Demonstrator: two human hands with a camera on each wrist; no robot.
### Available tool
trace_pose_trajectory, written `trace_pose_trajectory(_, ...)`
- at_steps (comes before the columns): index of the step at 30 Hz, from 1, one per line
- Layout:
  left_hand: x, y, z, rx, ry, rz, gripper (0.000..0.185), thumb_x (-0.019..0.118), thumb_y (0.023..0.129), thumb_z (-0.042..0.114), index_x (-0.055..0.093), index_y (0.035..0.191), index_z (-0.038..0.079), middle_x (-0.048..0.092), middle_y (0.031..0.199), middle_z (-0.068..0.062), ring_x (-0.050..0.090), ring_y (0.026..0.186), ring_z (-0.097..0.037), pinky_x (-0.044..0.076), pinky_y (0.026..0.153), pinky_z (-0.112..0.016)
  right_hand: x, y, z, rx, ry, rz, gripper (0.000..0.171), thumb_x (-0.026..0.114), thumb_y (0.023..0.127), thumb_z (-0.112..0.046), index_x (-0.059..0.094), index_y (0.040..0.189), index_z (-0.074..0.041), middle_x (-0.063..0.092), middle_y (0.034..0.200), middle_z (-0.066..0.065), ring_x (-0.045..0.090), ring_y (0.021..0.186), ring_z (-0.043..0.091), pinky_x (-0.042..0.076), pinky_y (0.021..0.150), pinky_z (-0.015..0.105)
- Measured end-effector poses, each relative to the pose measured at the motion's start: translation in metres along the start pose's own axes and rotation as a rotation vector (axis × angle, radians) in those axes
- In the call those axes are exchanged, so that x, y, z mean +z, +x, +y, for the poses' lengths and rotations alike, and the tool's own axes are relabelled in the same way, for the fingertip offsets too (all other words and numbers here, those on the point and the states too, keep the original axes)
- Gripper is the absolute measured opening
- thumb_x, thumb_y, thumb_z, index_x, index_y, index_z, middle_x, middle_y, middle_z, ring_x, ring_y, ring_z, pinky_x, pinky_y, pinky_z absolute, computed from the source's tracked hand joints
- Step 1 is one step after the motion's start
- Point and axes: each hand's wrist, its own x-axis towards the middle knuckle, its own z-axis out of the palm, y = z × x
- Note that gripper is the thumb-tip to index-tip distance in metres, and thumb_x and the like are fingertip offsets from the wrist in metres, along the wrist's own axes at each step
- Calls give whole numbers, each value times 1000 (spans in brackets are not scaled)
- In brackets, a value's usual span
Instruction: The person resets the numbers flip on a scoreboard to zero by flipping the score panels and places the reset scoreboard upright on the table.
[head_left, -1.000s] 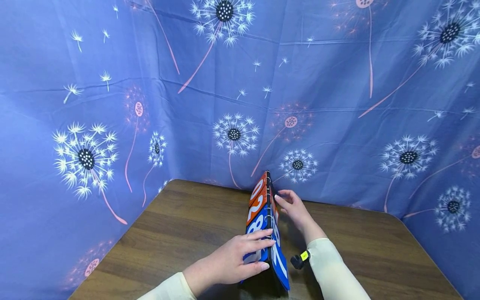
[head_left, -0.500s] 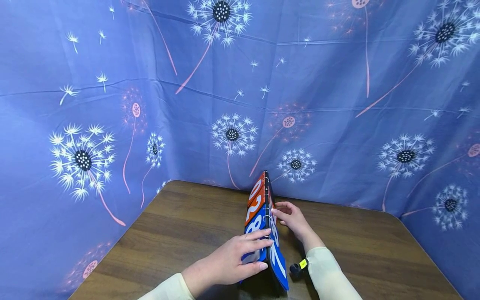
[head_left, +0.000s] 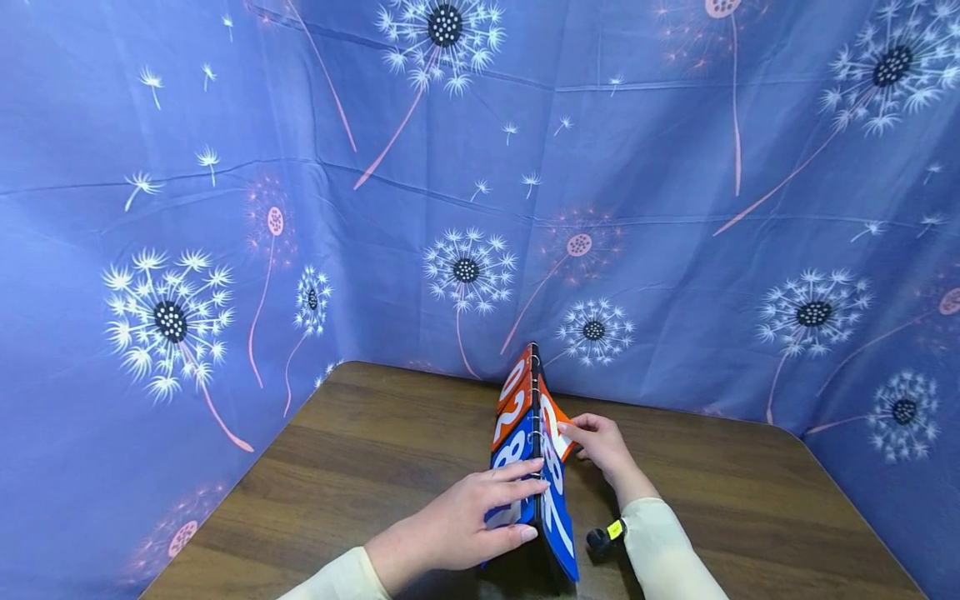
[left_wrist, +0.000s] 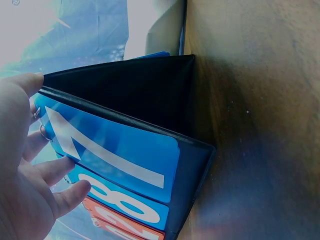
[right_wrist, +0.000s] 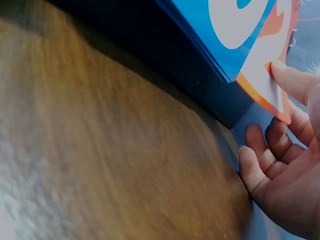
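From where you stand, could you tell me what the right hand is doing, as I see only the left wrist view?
Observer: The right hand pinches an orange card on the scoreboard's right face.
Operator: Thank you. Does that card lie flat?
Observer: No, its corner stands off the blue cards beneath.
Operator: Which digits show at the far end of my side?
Observer: The left face reads orange 0 and 2 beyond the 8.

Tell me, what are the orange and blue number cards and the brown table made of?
The orange and blue number cards look like thin glossy plastic: one orange card bends as the right hand lifts it, and the blue ones shine. The brown table shows wood grain, maybe a printed laminate.
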Motion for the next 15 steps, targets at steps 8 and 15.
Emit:
trace_pose_trajectory(8,0,0,1,-4,3,1,51,47,106,52,45,155,37,35,168,11,43,151,-20,50,111,-49,0,2,5,-12,79,29,30,75,94,-31,72,101,-2,70,94,9,62,74,19,56,62,30)
trace_pose_trajectory(15,0,0,2,4,4,3,53,48,106,51,47,155,30,36,168,8,42,152,-19,49,112,-50,0,1,3,-9,116,82,43,70,98,-31,69,129,-1,70,124,23,66,82,15,60,66,31)
